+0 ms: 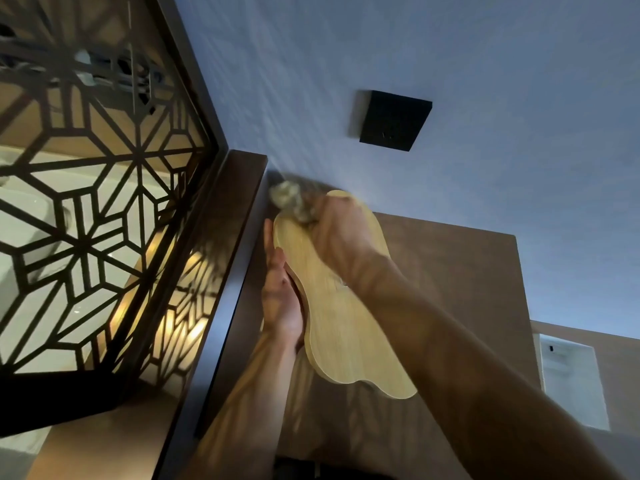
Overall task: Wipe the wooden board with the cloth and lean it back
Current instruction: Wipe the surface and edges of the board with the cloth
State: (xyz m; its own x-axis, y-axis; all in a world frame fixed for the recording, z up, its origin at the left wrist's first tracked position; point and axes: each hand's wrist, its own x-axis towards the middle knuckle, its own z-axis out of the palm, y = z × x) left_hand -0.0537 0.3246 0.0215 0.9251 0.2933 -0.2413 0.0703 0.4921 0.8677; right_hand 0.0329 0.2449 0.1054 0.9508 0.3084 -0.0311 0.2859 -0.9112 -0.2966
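The wiping looks to be in progress and the leaning back is not yet done. The right hand [341, 233] has its grip closed around a bunched, pale cloth [294, 202], which pokes out past the fingers at the far end of the wooden board [341, 306]; the cloth is blurred, so it is probably moving across the surface, and whether it is pressed flat on the wood there is hard to tell. The left hand [282, 296] supports the board from its left edge, palm against the rim with fingers extended upward along it, more a flat brace than a closed grip; what its fingers do behind the board is hidden. The board is a light, curvy-edged panel held up between both hands, tilted, with its near end below the right forearm. Just beyond the right hand's grip stands the grey wall [485, 81], and to the left of the left hand runs a dark wooden frame [239, 237]. How much of the face has been wiped cannot be judged; the near end below the grip shows no cloth on it.
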